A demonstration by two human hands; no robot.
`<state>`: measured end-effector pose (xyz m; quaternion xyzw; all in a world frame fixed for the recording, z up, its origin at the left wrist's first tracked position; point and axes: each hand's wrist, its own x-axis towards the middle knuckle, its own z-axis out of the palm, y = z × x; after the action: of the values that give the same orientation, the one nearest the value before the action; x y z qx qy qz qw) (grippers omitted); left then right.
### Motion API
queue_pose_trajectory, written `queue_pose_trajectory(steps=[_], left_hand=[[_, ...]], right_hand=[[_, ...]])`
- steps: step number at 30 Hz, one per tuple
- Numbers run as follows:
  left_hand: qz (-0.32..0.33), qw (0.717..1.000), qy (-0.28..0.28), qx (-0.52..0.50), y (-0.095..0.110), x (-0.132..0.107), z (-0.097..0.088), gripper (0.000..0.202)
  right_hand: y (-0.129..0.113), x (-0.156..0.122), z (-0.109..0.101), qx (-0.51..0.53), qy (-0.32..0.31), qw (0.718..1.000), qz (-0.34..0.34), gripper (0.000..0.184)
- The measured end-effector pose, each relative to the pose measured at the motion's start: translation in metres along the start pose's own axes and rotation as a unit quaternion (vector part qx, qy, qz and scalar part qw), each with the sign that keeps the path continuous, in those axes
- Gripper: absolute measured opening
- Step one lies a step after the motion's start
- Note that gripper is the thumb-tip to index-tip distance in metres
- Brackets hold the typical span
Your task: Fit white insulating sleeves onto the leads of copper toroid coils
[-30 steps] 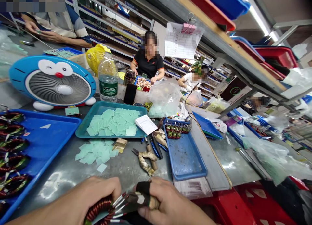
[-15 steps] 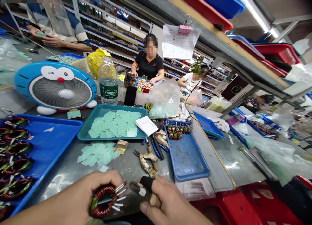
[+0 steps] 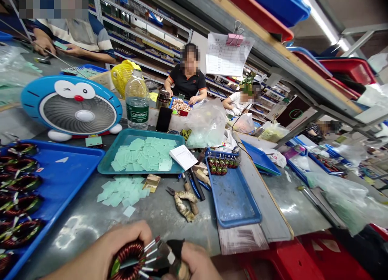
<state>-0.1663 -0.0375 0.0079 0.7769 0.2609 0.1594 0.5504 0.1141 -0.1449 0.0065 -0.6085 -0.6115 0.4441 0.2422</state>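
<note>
At the bottom edge my left hand (image 3: 104,251) grips a round coil wound with copper-red wire (image 3: 129,259), its bare silvery leads sticking out to the right. My right hand (image 3: 194,264) is closed round a small hand tool (image 3: 171,255) whose tip meets those leads; a black sleeve covers one finger. Both hands hover just above the grey bench top (image 3: 157,215).
A blue tray (image 3: 69,171) with several wound coils lies left, a teal tray (image 3: 106,163) of green cards behind, a smaller blue tray (image 3: 233,199) right. Pliers and cutters (image 3: 184,201) lie mid-bench. A cartoon fan (image 3: 72,108), water bottle (image 3: 137,100) and other seated people are beyond.
Both hands have dropped lower in view with the coil and tool still held together; the coil turned so its ring faces up. The view shifted slightly.
</note>
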Motion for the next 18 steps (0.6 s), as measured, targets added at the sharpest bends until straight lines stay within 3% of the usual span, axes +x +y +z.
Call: queue_pose_trajectory(steps=[3, 7, 12, 18], left_hand=[[0.040, 0.995, 0.036, 0.087, 0.011, 0.007, -0.017, 0.028], [0.132, 0.973, 0.085, 0.172, 0.029, 0.022, -0.034, 0.037], [0.170, 0.955, 0.116, 0.215, 0.043, 0.028, -0.039, 0.049], [0.187, 0.942, 0.118, 0.253, 0.048, 0.025, -0.043, 0.042]], right_hand=[[-0.018, -0.006, -0.024, -0.037, -0.029, 0.999, 0.018, 0.061], [-0.047, -0.006, -0.047, -0.060, -0.085, 0.994, 0.028, 0.056], [-0.050, 0.001, -0.037, -0.097, -0.079, 0.992, 0.028, 0.062], [-0.033, 0.002, -0.032, -0.107, -0.051, 0.993, 0.016, 0.081]])
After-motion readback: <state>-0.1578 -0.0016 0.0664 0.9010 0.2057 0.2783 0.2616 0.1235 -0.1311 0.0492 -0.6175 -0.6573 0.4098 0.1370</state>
